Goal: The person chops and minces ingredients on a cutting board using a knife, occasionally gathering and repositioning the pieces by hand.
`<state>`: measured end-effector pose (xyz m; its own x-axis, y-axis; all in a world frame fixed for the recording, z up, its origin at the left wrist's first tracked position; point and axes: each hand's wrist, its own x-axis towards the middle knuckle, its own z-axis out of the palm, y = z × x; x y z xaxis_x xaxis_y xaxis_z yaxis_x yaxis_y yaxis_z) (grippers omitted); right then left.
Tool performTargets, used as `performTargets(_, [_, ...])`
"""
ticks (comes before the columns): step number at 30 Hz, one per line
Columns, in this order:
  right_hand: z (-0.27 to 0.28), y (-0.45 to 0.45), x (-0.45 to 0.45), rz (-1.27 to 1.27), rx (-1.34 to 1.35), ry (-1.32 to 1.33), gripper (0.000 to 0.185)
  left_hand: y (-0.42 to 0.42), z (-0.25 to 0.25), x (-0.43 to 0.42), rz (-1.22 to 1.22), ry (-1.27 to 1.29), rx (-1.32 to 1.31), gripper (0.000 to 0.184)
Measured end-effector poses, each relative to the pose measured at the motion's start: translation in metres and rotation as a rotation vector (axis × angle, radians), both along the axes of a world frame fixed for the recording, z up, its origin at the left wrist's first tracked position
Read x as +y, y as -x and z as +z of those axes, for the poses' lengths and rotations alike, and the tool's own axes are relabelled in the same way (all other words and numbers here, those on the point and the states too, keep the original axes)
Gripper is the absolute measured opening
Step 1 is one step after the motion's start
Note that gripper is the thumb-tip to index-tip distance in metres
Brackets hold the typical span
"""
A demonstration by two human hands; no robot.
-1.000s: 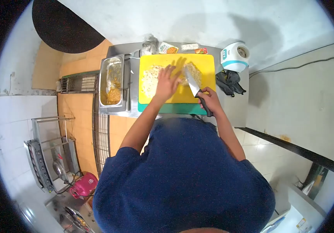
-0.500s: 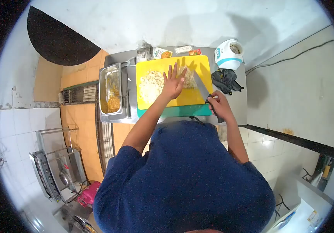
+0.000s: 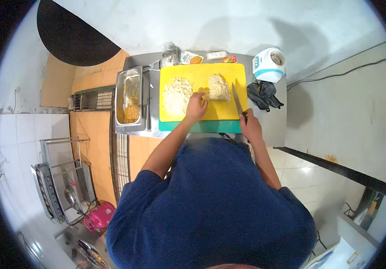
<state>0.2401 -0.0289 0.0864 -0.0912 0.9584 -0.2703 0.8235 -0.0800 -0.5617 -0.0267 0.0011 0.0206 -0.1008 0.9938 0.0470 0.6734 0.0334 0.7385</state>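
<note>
A large kitchen knife (image 3: 237, 99) is in my right hand (image 3: 251, 129), its dark handle gripped and its blade pointing away over the right side of the yellow cutting board (image 3: 224, 113). My left hand (image 3: 196, 108) is over the middle of the board, its fingers bent, with a gap showing between thumb and fingers. It holds nothing that I can see. Chopped pale food lies in two heaps: a loose, spread-out left heap (image 3: 176, 96) beside my left hand, and a compact right heap (image 3: 219, 87) between my fingertips and the blade.
A green board (image 3: 197, 127) shows under the yellow one. Left stands a steel pan (image 3: 120, 101) with orange-brown residue. Behind lie a clear plastic bag (image 3: 171, 54) and food packets (image 3: 191, 58). Right are a white-and-teal appliance (image 3: 268, 66) and a black plastic bag (image 3: 264, 95).
My left hand has drawn back from the right heap, and its spread fingers are now bent. The right heap is uncovered and looks more compact. The knife has shifted slightly right, its blade more upright.
</note>
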Motion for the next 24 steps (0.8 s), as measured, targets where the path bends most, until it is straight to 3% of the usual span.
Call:
performTargets(5, [-0.022, -0.020, 0.015, -0.045, 0.051, -0.045, 0.030, -0.019, -0.009, -0.008, 0.033, -0.058, 0.097, 0.049])
performTargets(8, [-0.039, -0.016, 0.021, 0.006, 0.022, -0.054, 0.032, -0.029, 0.001, -0.011, 0.002, -0.068, -0.071, 0.057])
performTargets(11, [-0.031, 0.003, 0.021, 0.134, -0.089, -0.044, 0.032, -0.030, 0.004, -0.010, -0.050, -0.069, -0.163, 0.063])
performTargets(14, [-0.008, 0.016, 0.021, 0.167, -0.177, -0.014, 0.033, -0.022, 0.005, -0.009, -0.037, -0.092, -0.065, 0.074])
performTargets(17, [0.002, 0.016, 0.022, 0.111, -0.159, 0.003, 0.032, -0.011, 0.005, -0.007, 0.001, -0.015, -0.111, 0.076])
performTargets(20, [0.000, 0.014, 0.019, 0.107, -0.138, -0.014, 0.033, -0.009, -0.009, -0.004, -0.116, 0.028, -0.087, 0.077])
performTargets(24, [-0.005, 0.010, 0.015, 0.110, -0.158, 0.009, 0.034, -0.022, -0.010, 0.007, -0.247, 0.013, -0.310, 0.070])
